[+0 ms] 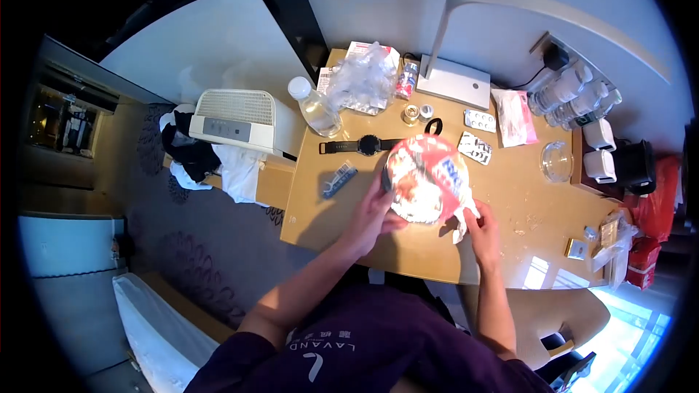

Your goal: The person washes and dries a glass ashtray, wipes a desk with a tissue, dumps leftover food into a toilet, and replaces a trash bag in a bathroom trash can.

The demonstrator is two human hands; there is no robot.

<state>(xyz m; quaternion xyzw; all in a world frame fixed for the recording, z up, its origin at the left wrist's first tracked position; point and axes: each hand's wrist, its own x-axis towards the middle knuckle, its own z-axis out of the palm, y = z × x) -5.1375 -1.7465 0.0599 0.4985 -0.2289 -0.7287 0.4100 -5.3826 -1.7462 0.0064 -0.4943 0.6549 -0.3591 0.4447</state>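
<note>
Curling the left hand (373, 212) around one side of the red-and-white round tub (422, 178) — and, at its opposite edge, pinching crumpled whitish wrap (461, 220) with the right hand (483, 231). Holding it between the two, over the table (429, 256). Judging by the loose wrap beside the right hand, seemingly being only partly unwrapped; showing no opening in the printed top — though blurring under glare too strong for certainty.

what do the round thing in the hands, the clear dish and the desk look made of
Red-and-white round package: perhaps printed plastic film or coated paper, shiny; bright glare and a loose crumpled white part by the right hand.
Clear round dish: glass or plastic, smooth; see-through with bright highlights.
Light-brown desk: wood or wood-look laminate, glossy; it reflects window light.
</note>
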